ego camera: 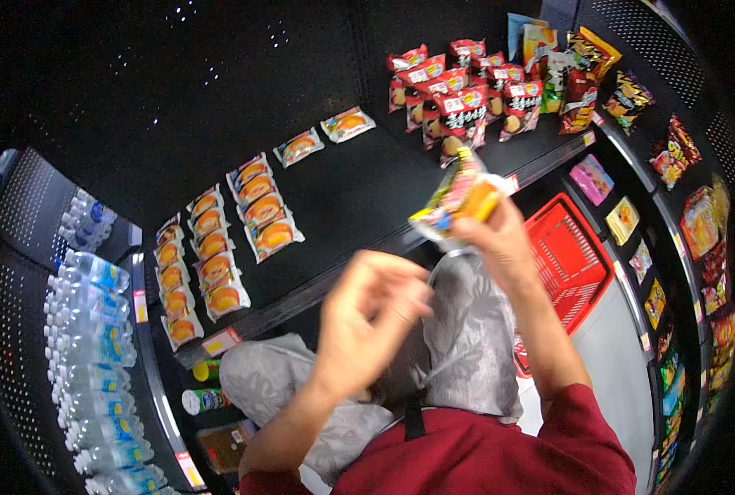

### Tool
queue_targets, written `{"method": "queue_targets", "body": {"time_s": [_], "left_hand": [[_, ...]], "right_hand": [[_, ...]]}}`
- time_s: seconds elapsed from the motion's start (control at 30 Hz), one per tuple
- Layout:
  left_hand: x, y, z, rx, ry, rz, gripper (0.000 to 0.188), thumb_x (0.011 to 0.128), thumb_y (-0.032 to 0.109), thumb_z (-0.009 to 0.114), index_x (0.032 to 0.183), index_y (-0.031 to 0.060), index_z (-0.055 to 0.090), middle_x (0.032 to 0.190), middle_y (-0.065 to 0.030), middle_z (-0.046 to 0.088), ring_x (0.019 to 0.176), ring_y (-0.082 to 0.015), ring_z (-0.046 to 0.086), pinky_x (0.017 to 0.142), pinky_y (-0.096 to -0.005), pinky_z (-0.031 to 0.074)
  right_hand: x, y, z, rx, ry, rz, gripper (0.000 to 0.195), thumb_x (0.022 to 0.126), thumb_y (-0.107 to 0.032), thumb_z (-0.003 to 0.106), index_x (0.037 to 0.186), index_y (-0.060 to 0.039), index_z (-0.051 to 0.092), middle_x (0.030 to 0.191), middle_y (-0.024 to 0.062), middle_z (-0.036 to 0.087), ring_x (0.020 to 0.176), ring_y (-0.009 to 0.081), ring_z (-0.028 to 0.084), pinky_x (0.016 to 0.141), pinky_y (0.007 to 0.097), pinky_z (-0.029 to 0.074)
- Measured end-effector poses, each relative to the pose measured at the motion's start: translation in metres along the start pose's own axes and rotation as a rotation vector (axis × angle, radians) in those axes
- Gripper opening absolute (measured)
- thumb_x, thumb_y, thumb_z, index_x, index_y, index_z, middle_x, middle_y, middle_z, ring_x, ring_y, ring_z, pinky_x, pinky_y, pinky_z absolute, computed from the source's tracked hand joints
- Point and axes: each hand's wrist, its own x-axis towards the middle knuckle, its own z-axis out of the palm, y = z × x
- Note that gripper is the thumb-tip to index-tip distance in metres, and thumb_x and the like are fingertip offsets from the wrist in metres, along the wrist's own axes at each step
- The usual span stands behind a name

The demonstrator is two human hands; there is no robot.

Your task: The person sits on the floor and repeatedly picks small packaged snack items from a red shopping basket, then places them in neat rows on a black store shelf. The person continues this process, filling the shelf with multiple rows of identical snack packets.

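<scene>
My right hand (pixel 497 238) holds a packaged bun (pixel 466 201) in a yellow, white and red wrapper, slightly blurred, above the front edge of a black shelf (pixel 355 204). Lower and to the left, my left hand (pixel 367 309) is raised over my lap with its fingers curled; no object shows in it, and its fingertips are blurred. On the shelf beyond, wrapped buns (pixel 274 235) lie in rows, with a single wrapped bun (pixel 347 124) farther back. Red snack bags (pixel 463 117) stand behind the held pack.
A red shopping basket (pixel 568 260) is on the floor at my right. Water bottles (pixel 101 334) fill the left shelf. Assorted snack bags (pixel 581 102) stand at the back right, and more packs (pixel 622 219) line the right shelves. Cans (pixel 203 401) sit below the shelf.
</scene>
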Motion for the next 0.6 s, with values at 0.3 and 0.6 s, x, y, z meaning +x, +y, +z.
{"method": "queue_targets", "body": {"time_s": [0.3,0.6], "left_hand": [[0.011,-0.074,-0.061,-0.102,0.277,0.004,0.044,0.092,0.016,0.073,0.126,-0.0003,0.052,0.111,-0.0064,0.063,0.091,-0.0095,0.061,0.073,-0.0227,0.051],[-0.019,-0.090,-0.110,-0.014,0.406,-0.212,0.030,0.095,0.022,0.069,0.116,0.0021,0.060,0.099,-0.0038,0.067,0.086,-0.0061,0.061,0.068,-0.0203,0.048]], "right_hand": [[0.005,0.048,0.092,0.050,-0.250,0.207,0.058,0.081,-0.017,0.083,0.126,-0.0022,0.050,0.116,0.0049,0.065,0.104,0.0136,0.062,0.093,0.0310,0.050],[0.016,0.073,0.105,-0.153,-0.370,0.329,0.038,0.097,-0.034,0.066,0.116,-0.0025,0.060,0.103,0.0045,0.068,0.094,0.0096,0.063,0.080,0.0247,0.050]]}}
